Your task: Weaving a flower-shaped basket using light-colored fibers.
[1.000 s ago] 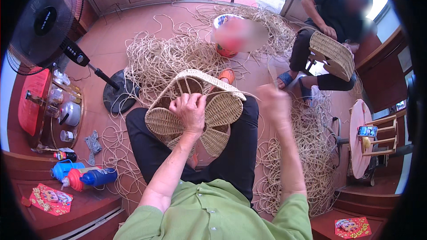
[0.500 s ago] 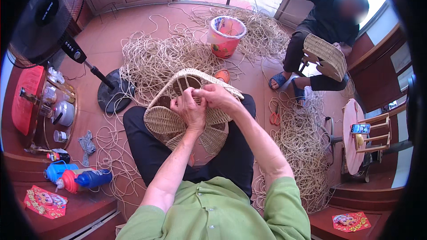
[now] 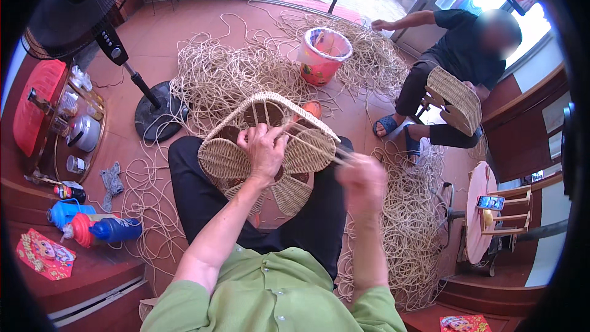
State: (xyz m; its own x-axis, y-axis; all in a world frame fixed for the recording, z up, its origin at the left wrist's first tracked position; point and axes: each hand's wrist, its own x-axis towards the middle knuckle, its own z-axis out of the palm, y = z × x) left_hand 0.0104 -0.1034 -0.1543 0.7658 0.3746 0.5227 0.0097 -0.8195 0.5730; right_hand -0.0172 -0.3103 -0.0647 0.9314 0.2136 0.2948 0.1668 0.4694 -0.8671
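Holds the basket point(image 3: 301, 160) with the left hand point(image 3: 263, 155), with the fingers bent together on its ribs. Grips a strand point(image 3: 342, 158) in the right hand point(image 3: 362, 179), rather blurred; cannot tell the exact placing of the fingers there. Has this strand stretched between both hands, in two nearly parallel lines, over one petal of the weave. Has the basket on the lap, resting between the knees of the dark trousers point(image 3: 192, 175), with the curved rim turned away from the body. Wears a green shirt point(image 3: 270, 292), and an orange slipper point(image 3: 312, 109), visible just beyond the rim.

Farther out, has a large heap of loose cord point(image 3: 246, 74) on the floor, and another pile point(image 3: 402, 227) beside the right leg. Beyond the basket, has a pink bucket point(image 3: 321, 74) with a pale liner, standing upright between cords. At the far right, has another person point(image 3: 448, 43) sitting in dark clothes, with one arm stretched out and a second basket point(image 3: 456, 101) on the lap. To the left, has a black fan point(image 3: 112, 46) on a round base, and below it some bottles point(image 3: 115, 229) lying side by side, near a red card point(image 3: 47, 255). To the right, has a phone point(image 3: 491, 202) by a round pink board point(image 3: 476, 221).
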